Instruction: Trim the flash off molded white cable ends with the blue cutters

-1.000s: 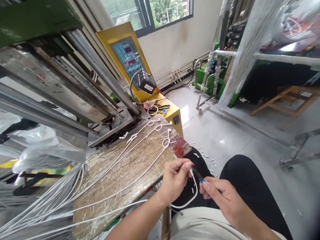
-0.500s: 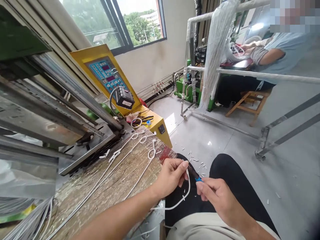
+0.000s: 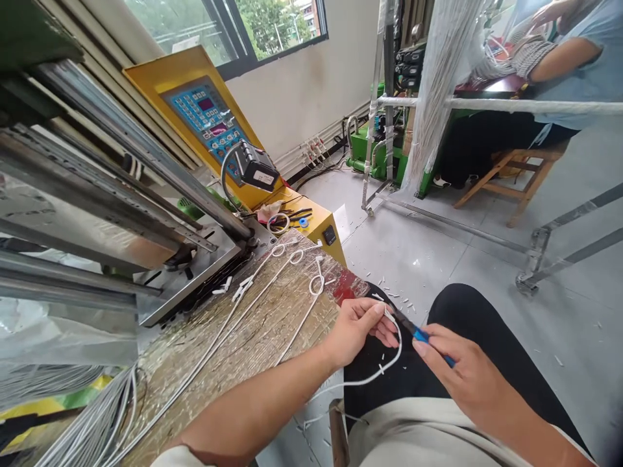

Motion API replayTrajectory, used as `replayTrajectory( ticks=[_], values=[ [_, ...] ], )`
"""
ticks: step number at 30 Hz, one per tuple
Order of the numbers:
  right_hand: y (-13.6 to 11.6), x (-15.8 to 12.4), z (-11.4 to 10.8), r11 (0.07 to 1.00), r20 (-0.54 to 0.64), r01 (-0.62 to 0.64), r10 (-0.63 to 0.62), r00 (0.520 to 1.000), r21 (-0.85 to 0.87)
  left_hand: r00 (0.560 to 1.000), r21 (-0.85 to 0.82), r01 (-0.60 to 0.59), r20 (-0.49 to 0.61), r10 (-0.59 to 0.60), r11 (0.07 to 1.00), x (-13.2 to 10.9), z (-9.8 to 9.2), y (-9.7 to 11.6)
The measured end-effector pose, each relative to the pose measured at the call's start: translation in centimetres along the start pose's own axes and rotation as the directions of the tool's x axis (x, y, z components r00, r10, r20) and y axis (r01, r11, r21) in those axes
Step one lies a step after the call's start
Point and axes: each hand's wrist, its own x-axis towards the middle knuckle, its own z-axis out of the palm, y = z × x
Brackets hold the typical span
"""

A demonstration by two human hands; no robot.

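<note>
My left hand (image 3: 357, 327) pinches the end of a white cable (image 3: 400, 347) between thumb and forefinger, its other fingers loosely curled. From there the cable bends down over my dark-clothed thigh and runs left. In my right hand (image 3: 450, 363) are pliers with blue handles (image 3: 421, 335) and a dark metal head, pointing up and left. The head's tip is close to the cable end; whether it touches cannot be made out. On the worn bench, left of my hands, lie several white cables with looped ends (image 3: 317, 284).
A press machine (image 3: 195, 259) stands at the left, beside a yellow control box (image 3: 180, 71). Bundled grey cables (image 3: 92, 421) hang at lower left. White scraps (image 3: 406, 301) litter the floor. A metal rack (image 3: 487, 227) stands to the right, with a person (image 3: 559, 71) seated behind it.
The view has tilted down and shifted, so the surroundings sit elsewhere in the picture. My left fingers have opened out somewhat below the cable end. More of the blue handles shows in my right hand.
</note>
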Motion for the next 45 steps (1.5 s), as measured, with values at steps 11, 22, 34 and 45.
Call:
replayTrajectory(
  ticks=[11, 22, 34, 45],
  values=[
    [-0.3, 0.5, 2.5, 0.643, -0.166, 0.233, -0.496, 0.852, -0.729, 0.981, 0.097, -0.144, -0.114, 0.155, 0.985, -0.2, 0.0, -0.2],
    [-0.3, 0.4, 0.6, 0.982, 0.018, 0.052, -0.05, 0.999, -0.184, 0.977, 0.227, -0.18, -0.069, 0.2, 0.957, -0.8, 0.0, 0.1],
    [-0.3, 0.6, 2.3, 0.693, -0.195, 0.243, -0.489, 0.85, -0.678, 0.738, 0.78, -0.454, 0.058, 0.673, 0.431, -2.4, -0.3, -1.5],
    [-0.4, 0.9, 2.5, 0.719, -0.223, 0.259, -0.501, 0.836, -0.645, 0.528, 0.816, -0.568, 0.261, 0.808, 0.107, -1.8, -0.5, -1.5]
  ],
)
